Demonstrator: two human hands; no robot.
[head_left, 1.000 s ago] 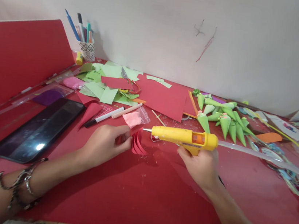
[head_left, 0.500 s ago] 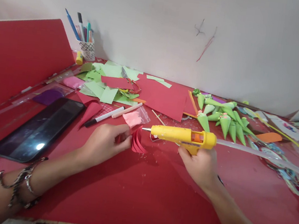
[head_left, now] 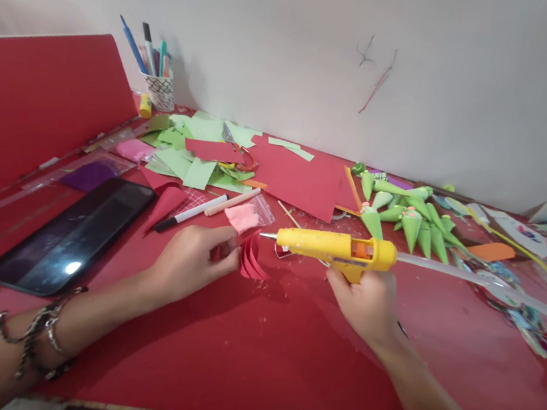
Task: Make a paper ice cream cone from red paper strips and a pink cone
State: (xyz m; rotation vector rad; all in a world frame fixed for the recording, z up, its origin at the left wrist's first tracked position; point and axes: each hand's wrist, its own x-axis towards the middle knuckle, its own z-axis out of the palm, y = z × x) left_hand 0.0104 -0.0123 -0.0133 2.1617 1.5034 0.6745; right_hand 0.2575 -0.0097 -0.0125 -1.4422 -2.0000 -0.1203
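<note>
Between thumb and fingers, my left hand [head_left: 199, 254] pinches a small piece of curled red paper strips [head_left: 251, 258], held just over the red tabletop [head_left: 252, 364]. My right hand [head_left: 364, 304] is wrapped round the handle of a yellow glue gun [head_left: 333, 248]. Its metal nozzle points left and is at the upper edge of the paper strips; whether it touches them I cannot tell. A long clear glue stick [head_left: 485, 284] runs out of the gun's back to the right.
A black phone [head_left: 72, 236], a marker [head_left: 192, 213] and a red paper cone [head_left: 165, 205] lie left. Behind are green paper scraps [head_left: 200, 172], scissors [head_left: 246, 160] and red sheets [head_left: 302, 178]. Green paper cones [head_left: 412, 226] pile up right. A pen cup [head_left: 160, 91] stands by the wall.
</note>
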